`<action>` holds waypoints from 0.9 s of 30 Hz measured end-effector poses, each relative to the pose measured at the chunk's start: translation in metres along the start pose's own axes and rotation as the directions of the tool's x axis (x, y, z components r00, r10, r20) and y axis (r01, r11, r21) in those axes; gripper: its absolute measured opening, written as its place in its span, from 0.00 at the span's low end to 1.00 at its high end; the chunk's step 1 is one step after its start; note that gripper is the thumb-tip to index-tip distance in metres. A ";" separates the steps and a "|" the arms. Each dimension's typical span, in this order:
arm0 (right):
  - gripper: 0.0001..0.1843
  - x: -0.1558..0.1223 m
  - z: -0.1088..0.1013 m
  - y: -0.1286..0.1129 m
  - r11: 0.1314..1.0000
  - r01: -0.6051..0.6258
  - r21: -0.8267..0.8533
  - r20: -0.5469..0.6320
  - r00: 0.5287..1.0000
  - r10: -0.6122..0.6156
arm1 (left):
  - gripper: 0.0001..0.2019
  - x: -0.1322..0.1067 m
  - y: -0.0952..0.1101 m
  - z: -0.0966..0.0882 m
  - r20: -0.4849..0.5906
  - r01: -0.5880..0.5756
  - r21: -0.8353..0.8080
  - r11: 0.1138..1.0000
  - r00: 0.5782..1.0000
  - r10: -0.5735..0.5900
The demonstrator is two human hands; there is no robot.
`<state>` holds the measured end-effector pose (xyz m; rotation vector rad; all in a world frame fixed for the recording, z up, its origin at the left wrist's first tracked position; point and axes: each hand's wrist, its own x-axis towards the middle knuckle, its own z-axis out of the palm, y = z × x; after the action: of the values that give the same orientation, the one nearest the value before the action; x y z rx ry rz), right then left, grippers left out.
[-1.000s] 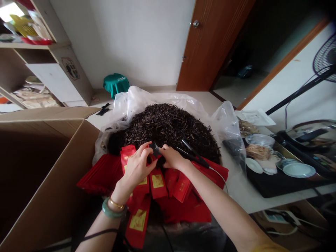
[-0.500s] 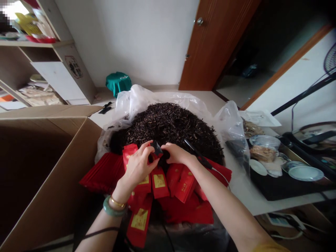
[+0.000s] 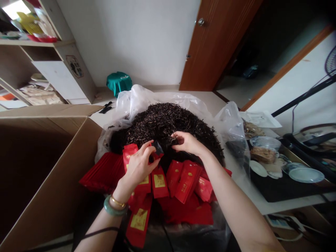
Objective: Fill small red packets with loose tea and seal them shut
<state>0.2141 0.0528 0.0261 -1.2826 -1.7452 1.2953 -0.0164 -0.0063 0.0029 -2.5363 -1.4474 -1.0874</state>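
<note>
My left hand [image 3: 139, 164], with a jade bangle and a gold bracelet at the wrist, is closed round a small red tea packet [image 3: 159, 151], whose dark mouth faces up. To its right, my right hand [image 3: 189, 143] pinches a clump of dark dried tea leaves [image 3: 174, 140] at the near side of the big tea leaf heap [image 3: 164, 117]. A clear plastic bag [image 3: 135, 98] surrounds the heap. Below both hands lie several red packets [image 3: 187, 182], some with yellow labels, and a stack of flat red packets [image 3: 103, 173] fans out on the left.
A tall open cardboard box [image 3: 63, 175] stands close on the left. At the right, a black tray [image 3: 275, 190] bears plastic tubs and lids. Behind are a teal-covered stool or bin [image 3: 119, 83] and a brown door [image 3: 210, 49]. A dark cable runs past my left forearm.
My right hand has moved up and right, away from the packet's mouth to the tea heap, and now has leaves in its fingers. The left hand stays nearly still with the packet.
</note>
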 end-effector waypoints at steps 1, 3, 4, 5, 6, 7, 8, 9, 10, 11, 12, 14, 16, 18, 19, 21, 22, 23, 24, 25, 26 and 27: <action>0.20 -0.003 -0.002 -0.009 0.992 -0.010 0.125 -0.005 1.000 0.010 | 0.12 0.000 0.000 0.000 0.002 0.000 0.005 1.000 1.000 -0.001; 0.21 -0.010 -0.004 -0.029 0.959 0.005 0.284 -0.012 1.000 -0.001 | 0.13 0.000 0.001 0.001 0.008 -0.001 0.010 1.000 1.000 0.000; 0.22 -0.013 -0.002 -0.039 0.940 0.013 0.341 -0.006 1.000 -0.012 | 0.13 0.000 0.001 0.001 0.010 -0.002 0.011 1.000 1.000 0.002; 0.22 -0.015 0.001 -0.048 0.921 0.023 0.389 0.001 1.000 -0.025 | 0.13 0.000 0.002 0.001 0.012 -0.005 0.010 1.000 1.000 0.004; 0.22 -0.016 0.005 -0.055 0.904 0.028 0.427 0.012 0.999 -0.037 | 0.13 0.000 0.002 0.001 0.015 -0.008 0.008 1.000 1.000 0.008; 0.22 -0.016 0.011 -0.060 0.893 0.028 0.450 0.029 0.999 -0.046 | 0.14 0.000 0.002 0.001 0.015 -0.011 0.009 1.000 1.000 0.011; 0.22 -0.016 0.017 -0.064 0.888 0.024 0.458 0.048 0.998 -0.052 | 0.14 0.000 0.002 0.001 0.014 -0.013 0.011 1.000 1.000 0.013; 0.22 -0.016 0.022 -0.066 0.891 0.017 0.453 0.069 0.996 -0.055 | 0.14 0.001 0.002 0.001 0.013 -0.015 0.015 1.000 1.000 0.015; 0.21 -0.015 0.027 -0.067 0.900 0.011 0.436 0.087 0.995 -0.054 | 0.14 0.001 0.001 0.001 0.013 -0.016 0.020 1.000 1.000 0.016; 0.21 -0.014 0.032 -0.067 0.911 0.007 0.412 0.098 0.994 -0.052 | 0.14 0.001 0.001 0.000 0.013 -0.017 0.025 1.000 1.000 0.016; 0.20 -0.013 0.034 -0.066 0.922 0.007 0.387 0.100 0.994 -0.050 | 0.14 0.001 0.001 0.000 0.013 -0.016 0.027 0.999 1.000 0.016; 0.20 -0.012 0.036 -0.063 0.943 0.014 0.333 0.089 0.995 -0.047 | 0.14 0.001 0.000 -0.001 0.019 -0.014 0.023 1.000 1.000 0.013; 0.20 -0.012 0.035 -0.061 0.966 0.041 0.255 0.061 0.996 -0.059 | 0.13 0.002 0.000 -0.002 0.025 -0.010 0.007 1.000 1.000 0.010; 0.19 -0.011 0.032 -0.059 0.988 0.097 0.120 0.020 0.995 -0.100 | 0.13 0.002 0.001 -0.004 0.028 -0.008 -0.015 1.000 1.000 0.009; 0.18 -0.012 0.031 -0.059 0.991 0.129 0.036 0.002 0.992 -0.129 | 0.13 0.002 0.002 -0.005 0.032 -0.007 -0.027 1.000 0.999 0.008; 0.16 -0.012 0.029 -0.061 0.974 0.184 -0.133 -0.018 0.982 -0.188 | 0.11 0.002 0.003 -0.007 0.048 -0.006 -0.053 0.999 0.999 0.008; 0.16 -0.013 0.029 -0.062 0.957 0.201 -0.210 -0.020 0.978 -0.210 | 0.10 0.003 0.004 -0.009 0.062 -0.006 -0.065 0.998 0.998 0.010; 0.15 -0.013 0.030 -0.065 0.937 0.209 -0.281 -0.022 0.974 -0.224 | 0.09 0.003 0.005 -0.010 0.074 -0.007 -0.075 0.997 0.997 0.013; 0.15 -0.014 0.031 -0.068 0.914 0.209 -0.348 -0.026 0.972 -0.233 | 0.08 0.004 0.006 -0.012 0.083 -0.010 -0.083 0.997 0.996 0.017; 0.16 -0.015 0.032 -0.071 0.890 0.202 -0.409 -0.035 0.971 -0.237 | 0.06 0.004 0.006 -0.013 0.086 -0.013 -0.087 0.996 0.996 0.020; 0.16 -0.016 0.033 -0.074 0.867 0.192 -0.460 -0.044 0.970 -0.238 | 0.05 0.005 0.006 -0.014 0.085 -0.015 -0.089 0.996 0.996 0.022; 0.16 -0.016 0.034 -0.077 0.847 0.183 -0.499 -0.050 0.970 -0.239 | 0.04 0.006 0.006 -0.014 0.082 -0.016 -0.091 0.996 0.996 0.024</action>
<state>0.1636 0.0214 0.0878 -1.3445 -2.1480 0.6560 -0.0178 -0.0105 0.0188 -2.6822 -1.4190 -1.0807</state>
